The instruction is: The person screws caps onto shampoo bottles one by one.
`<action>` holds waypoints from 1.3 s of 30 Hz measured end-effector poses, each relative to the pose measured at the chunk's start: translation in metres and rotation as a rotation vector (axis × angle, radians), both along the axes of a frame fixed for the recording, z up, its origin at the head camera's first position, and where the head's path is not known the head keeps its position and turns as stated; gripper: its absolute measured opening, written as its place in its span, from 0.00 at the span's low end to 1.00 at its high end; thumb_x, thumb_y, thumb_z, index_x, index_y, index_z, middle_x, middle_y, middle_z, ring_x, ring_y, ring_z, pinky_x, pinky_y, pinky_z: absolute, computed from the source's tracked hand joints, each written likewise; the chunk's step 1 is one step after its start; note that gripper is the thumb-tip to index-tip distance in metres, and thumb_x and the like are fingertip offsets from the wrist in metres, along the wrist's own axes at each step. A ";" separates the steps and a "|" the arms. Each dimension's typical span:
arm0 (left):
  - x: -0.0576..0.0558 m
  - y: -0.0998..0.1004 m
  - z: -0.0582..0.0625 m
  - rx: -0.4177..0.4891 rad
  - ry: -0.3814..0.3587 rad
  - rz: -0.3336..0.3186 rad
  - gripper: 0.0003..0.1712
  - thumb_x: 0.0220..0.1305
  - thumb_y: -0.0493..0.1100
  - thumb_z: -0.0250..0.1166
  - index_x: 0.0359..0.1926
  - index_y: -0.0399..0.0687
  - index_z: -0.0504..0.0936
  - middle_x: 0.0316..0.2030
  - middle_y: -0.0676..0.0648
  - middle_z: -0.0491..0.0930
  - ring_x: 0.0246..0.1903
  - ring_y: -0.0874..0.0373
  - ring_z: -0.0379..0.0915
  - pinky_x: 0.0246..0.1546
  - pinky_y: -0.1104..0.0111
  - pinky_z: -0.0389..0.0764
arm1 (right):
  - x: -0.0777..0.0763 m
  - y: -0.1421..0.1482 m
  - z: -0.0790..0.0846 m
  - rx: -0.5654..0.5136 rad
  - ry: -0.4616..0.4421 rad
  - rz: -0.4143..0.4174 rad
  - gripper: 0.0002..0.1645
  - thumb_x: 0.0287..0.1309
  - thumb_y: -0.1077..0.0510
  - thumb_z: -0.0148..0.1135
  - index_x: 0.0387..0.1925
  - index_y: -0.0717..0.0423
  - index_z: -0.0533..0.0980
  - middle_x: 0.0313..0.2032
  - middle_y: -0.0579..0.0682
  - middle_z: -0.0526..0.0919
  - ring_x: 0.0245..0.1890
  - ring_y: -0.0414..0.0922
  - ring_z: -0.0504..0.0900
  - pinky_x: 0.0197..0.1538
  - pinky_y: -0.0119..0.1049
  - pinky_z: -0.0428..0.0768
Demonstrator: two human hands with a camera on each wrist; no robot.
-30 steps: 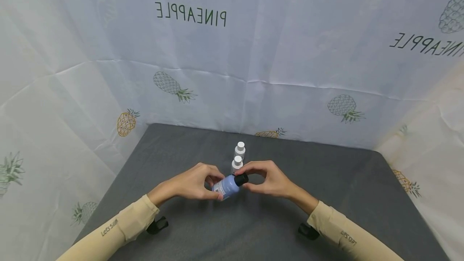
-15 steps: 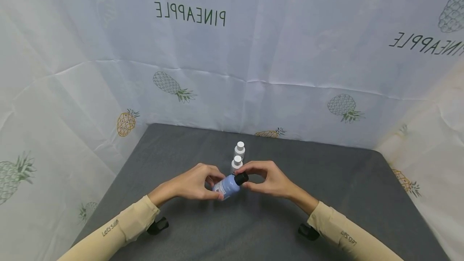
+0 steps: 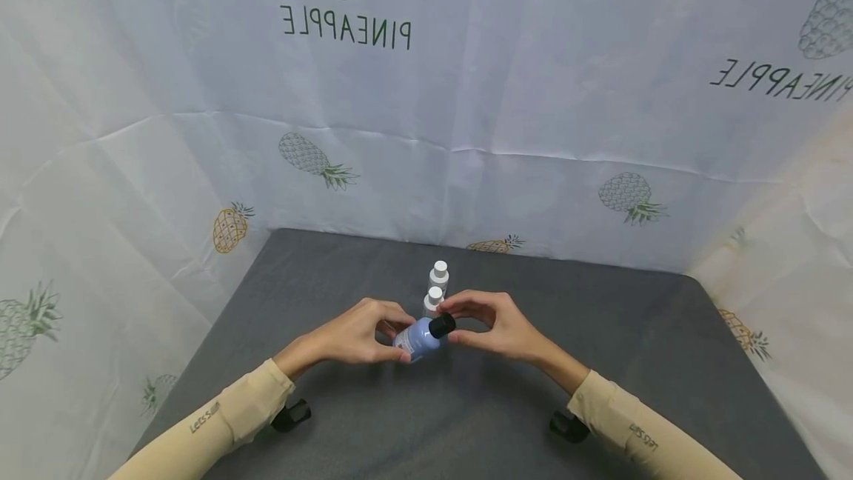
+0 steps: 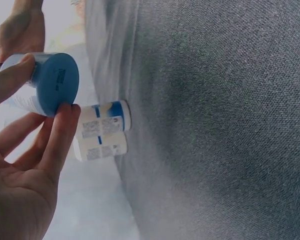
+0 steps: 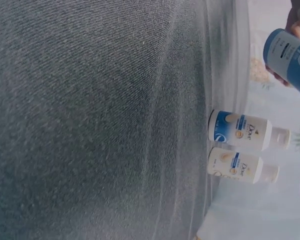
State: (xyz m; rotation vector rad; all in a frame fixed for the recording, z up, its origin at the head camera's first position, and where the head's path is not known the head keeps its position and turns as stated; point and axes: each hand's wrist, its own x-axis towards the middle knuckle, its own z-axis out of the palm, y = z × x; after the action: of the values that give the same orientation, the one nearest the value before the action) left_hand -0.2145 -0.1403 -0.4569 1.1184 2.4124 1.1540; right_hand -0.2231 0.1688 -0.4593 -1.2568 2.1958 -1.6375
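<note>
A blue bottle [image 3: 417, 339] with a white label is held tilted above the table, its black cap [image 3: 442, 325] pointing up and right. My left hand [image 3: 363, 332] grips the bottle's body between thumb and fingers. In the left wrist view the blue bottle's base [image 4: 60, 85] faces the camera. The curved fingers and thumb of my right hand [image 3: 501, 326] are around the cap; how firmly they touch it is hard to see. Behind the bottle, two white Dove bottles [image 5: 242, 131] [image 5: 240, 165] stand upright side by side.
A dark grey cloth covers the table [image 3: 600, 347]. White curtains [image 3: 533, 110] printed with pineapples hang behind it and at both sides. Black wrist straps [image 3: 291, 415] show below the sleeves.
The blue bottle has tilted slightly more upright, its cap end rising a little. The right hand's fingers have shifted up slightly around the cap. The left hand keeps its grip.
</note>
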 end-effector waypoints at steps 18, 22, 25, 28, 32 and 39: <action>-0.013 0.010 -0.033 -0.031 0.003 -0.007 0.30 0.62 0.43 0.82 0.61 0.33 0.87 0.56 0.39 0.89 0.51 0.52 0.91 0.53 0.71 0.91 | -0.005 0.019 0.001 -0.026 -0.025 -0.118 0.19 0.71 0.70 0.67 0.61 0.64 0.82 0.56 0.73 0.85 0.58 0.49 0.90 0.63 0.35 0.88; -0.015 0.012 -0.041 -0.029 -0.017 0.002 0.30 0.61 0.42 0.83 0.61 0.32 0.87 0.56 0.37 0.89 0.52 0.51 0.91 0.53 0.71 0.90 | -0.004 0.021 0.001 -0.027 -0.020 -0.115 0.19 0.71 0.70 0.67 0.61 0.65 0.81 0.56 0.74 0.85 0.58 0.48 0.90 0.62 0.35 0.88; -0.016 0.013 -0.042 -0.024 -0.027 0.008 0.31 0.60 0.41 0.84 0.60 0.32 0.87 0.56 0.37 0.89 0.52 0.50 0.91 0.53 0.71 0.90 | -0.003 0.022 0.001 -0.027 -0.014 -0.117 0.19 0.70 0.70 0.67 0.60 0.65 0.82 0.56 0.68 0.87 0.57 0.48 0.90 0.62 0.35 0.88; -0.016 0.013 -0.042 -0.022 -0.040 0.013 0.31 0.59 0.40 0.84 0.60 0.32 0.86 0.56 0.37 0.89 0.52 0.50 0.91 0.53 0.71 0.90 | -0.003 0.023 0.002 -0.025 -0.011 -0.123 0.19 0.70 0.71 0.67 0.60 0.65 0.82 0.56 0.62 0.89 0.57 0.47 0.90 0.62 0.36 0.88; -0.017 0.014 -0.042 -0.039 -0.029 0.024 0.31 0.57 0.39 0.85 0.61 0.33 0.87 0.56 0.38 0.90 0.52 0.51 0.91 0.52 0.73 0.90 | -0.003 0.023 0.002 -0.025 -0.015 -0.125 0.18 0.70 0.71 0.67 0.60 0.65 0.82 0.56 0.62 0.89 0.57 0.45 0.90 0.63 0.35 0.88; -0.018 0.014 -0.045 -0.042 0.014 0.012 0.29 0.56 0.38 0.85 0.59 0.38 0.89 0.53 0.43 0.92 0.54 0.55 0.91 0.54 0.74 0.89 | -0.003 0.023 0.002 -0.019 -0.008 -0.120 0.18 0.71 0.70 0.67 0.61 0.65 0.82 0.56 0.72 0.86 0.57 0.50 0.90 0.63 0.35 0.88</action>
State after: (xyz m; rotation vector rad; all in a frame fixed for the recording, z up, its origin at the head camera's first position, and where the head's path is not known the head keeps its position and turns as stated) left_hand -0.2323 -0.1261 -0.5021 1.1038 2.4452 1.0982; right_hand -0.2260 0.1918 -0.4573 -1.1417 2.2975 -1.7066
